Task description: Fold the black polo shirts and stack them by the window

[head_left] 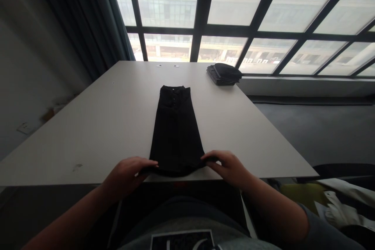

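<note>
A black garment (175,129) lies lengthwise on the white table, narrow at the far end and wider toward me. Its far end shows a small pale label and a short row of buttons; whether it is a shirt or a skirt I cannot tell. At the near left corner my left hand (127,174) is closed, pinching the hem between thumb and fingers. The near right corner is pinched by my right hand (227,164). Between both hands the near edge sags slightly, close to the front edge of the table.
The white table (111,125) reaches back to a large window (228,0). A stack of folded dark cloth (224,74) sits at its far right corner. A dark curtain (88,15) hangs at left. White cloth (342,211) and a yellow-green surface (303,197) are low at right.
</note>
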Demonstrator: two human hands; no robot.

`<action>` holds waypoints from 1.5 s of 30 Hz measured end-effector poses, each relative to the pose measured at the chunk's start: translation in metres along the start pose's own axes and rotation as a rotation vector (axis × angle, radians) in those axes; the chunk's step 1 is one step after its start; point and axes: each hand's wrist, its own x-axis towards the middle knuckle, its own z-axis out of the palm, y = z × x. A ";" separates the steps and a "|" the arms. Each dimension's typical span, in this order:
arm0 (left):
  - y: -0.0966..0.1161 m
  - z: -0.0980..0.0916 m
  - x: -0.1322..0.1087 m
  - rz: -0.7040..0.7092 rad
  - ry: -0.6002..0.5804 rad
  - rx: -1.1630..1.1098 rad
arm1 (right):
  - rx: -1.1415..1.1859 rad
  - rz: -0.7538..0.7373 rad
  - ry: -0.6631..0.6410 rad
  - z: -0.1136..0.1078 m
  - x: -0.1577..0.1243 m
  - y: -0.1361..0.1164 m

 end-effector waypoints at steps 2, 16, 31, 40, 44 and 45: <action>-0.009 -0.010 0.022 -0.122 0.019 0.009 | 0.080 0.117 0.085 -0.009 0.023 -0.002; -0.135 0.030 0.094 -0.386 -0.003 0.201 | -0.484 0.341 0.106 -0.002 0.122 0.068; -0.077 0.090 0.113 -0.180 -0.270 0.524 | -0.699 -0.052 -0.202 0.035 0.112 0.067; -0.055 0.089 0.077 -0.155 -0.281 0.471 | -0.616 -0.050 -0.280 0.031 0.075 0.040; -0.083 0.065 0.110 -0.272 -0.091 0.481 | -0.554 -0.007 -0.131 0.009 0.107 0.055; -0.101 0.058 0.128 -0.346 -0.038 0.502 | -0.550 0.042 -0.065 0.001 0.127 0.065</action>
